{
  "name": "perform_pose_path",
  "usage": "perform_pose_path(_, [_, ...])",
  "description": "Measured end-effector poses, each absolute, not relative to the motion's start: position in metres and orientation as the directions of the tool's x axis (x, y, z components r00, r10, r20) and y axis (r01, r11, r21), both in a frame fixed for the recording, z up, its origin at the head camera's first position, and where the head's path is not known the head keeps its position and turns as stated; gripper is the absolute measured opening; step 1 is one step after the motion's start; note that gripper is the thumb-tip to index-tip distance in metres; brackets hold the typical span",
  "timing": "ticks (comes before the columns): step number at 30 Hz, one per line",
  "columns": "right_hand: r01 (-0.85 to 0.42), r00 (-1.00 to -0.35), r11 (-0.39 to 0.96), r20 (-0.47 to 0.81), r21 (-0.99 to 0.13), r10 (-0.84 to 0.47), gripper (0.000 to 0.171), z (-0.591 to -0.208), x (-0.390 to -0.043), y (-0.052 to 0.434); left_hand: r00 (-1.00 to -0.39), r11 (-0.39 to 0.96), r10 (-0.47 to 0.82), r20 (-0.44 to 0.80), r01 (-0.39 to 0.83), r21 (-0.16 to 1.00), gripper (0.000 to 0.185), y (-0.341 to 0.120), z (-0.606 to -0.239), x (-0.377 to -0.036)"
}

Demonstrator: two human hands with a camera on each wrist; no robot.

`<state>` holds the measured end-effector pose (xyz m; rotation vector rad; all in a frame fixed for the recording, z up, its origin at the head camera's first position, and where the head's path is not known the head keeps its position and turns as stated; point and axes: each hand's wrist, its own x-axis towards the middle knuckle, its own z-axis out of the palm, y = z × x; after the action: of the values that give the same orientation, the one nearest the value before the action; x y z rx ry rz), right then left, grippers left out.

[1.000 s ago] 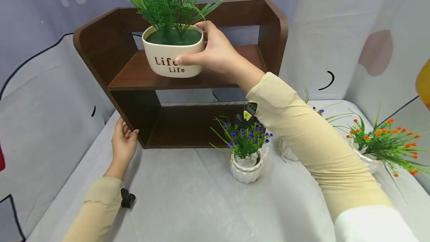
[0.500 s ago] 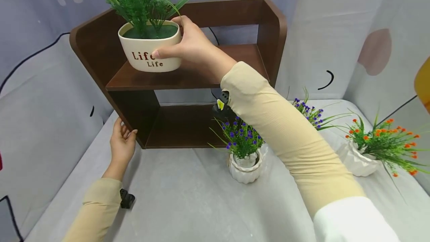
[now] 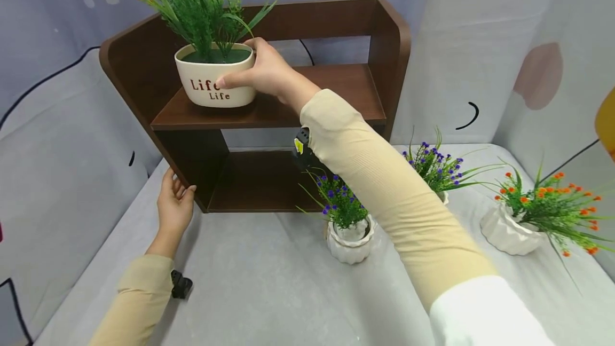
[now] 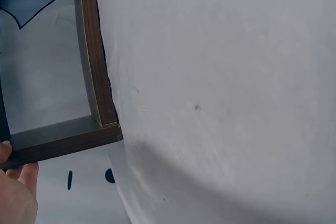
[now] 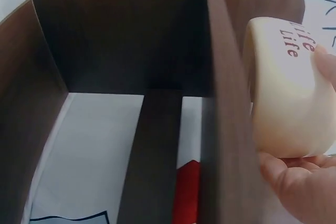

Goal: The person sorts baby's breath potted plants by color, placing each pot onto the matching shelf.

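Carried leftward along the upper shelf, the cream pot [image 3: 216, 81] with orange flowers now sits on the board at ten o'clock of the wooden rack [image 3: 336, 84]. Right hand [image 3: 261, 73] grips its rim and side. Left hand [image 3: 175, 204], fingers straight, steadies the rack's lower left corner on the surface [image 3: 250, 282].

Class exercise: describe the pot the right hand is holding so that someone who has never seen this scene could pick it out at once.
Find the dark brown wooden shelf unit on the grey cloth. On the left end of its upper shelf sits a cream pot, gripped by the right hand. Unlike the ribbed white pots on the cloth below, it is smooth, bears red "Life" lettering, and is the only pot on the shelf.
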<state>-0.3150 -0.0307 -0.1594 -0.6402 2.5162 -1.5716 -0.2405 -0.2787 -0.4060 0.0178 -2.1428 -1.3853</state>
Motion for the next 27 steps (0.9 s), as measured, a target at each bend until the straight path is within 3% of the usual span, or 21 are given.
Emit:
perform_pose_path(15, [-0.302,-0.899,0.44,0.1,-0.845,-0.426,0.098,-0.174,-0.321,-0.027,-0.84,0.417,-0.302,0.451,0.309,0.855,0.058,-0.273,-0.406,-0.241])
perform_pose_path(27, [-0.283,-0.899,0.392,0.099,-0.875,-0.427,0.098,-0.173,-0.315,-0.028,-0.824,0.428,-0.309,0.474,0.325,0.843,0.056,-0.277,-0.406,-0.238])
